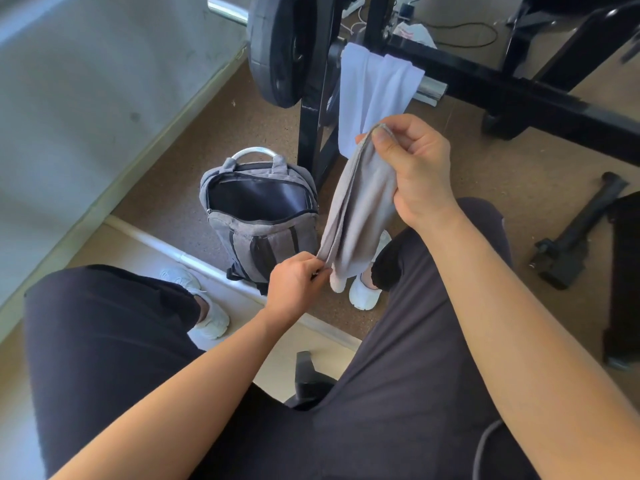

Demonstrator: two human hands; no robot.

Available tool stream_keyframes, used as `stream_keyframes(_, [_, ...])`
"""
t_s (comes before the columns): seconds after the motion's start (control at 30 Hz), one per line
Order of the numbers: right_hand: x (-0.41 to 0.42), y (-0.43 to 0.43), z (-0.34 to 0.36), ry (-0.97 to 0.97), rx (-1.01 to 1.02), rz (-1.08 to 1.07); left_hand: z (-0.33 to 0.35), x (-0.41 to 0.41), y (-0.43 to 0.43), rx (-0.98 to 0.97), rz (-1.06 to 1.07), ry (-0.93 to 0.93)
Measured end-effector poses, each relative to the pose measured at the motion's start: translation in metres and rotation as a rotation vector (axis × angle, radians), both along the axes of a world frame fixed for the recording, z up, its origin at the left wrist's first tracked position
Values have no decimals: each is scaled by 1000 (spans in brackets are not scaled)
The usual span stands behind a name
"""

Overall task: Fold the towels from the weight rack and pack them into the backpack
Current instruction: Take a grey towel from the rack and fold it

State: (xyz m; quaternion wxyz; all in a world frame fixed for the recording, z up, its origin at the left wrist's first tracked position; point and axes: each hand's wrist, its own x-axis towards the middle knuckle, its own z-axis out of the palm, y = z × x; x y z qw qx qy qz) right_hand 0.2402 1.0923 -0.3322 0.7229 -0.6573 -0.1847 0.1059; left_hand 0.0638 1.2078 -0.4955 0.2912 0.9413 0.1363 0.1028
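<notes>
mid-fold on the grey towel (360, 206), my right hand (412, 164) pinching its top, left hand (294, 282) pinching the bottom corner, above the open backpack (259, 209); next i'd bring ends together, w/ white towel (370, 91) left on rack (311, 140).

The lower end of the white cloth towel (367, 91) was hidden behind the right hand (412, 171) and the grey cloth towel (360, 209) it pinched. The dark inside of the open grey fabric backpack (256, 233) could not be made out. The top edge cut off the black round weight plate (277, 50).
</notes>
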Motion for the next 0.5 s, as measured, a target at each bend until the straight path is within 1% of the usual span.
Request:
stream_keyframes(0.13, [7, -4, -7, -21, -8, -49, 12, -8, 34, -16, 136, -16])
stream_keyframes(0.23, [15, -9, -16, -32, -58, -133, 21, -16, 66, -94, 245, -18])
stream_keyframes(0.37, [25, -16, -29, -66, -179, -214, 44, -25, 94, -195, 353, -135])
stream_keyframes(0.43, [28, -18, -34, -86, -263, -218, 57, -29, 103, -196, 388, -166])
stream_keyframes(0.5, [29, -19, -40, -95, -336, -200, 69, -32, 110, -127, 415, -185])
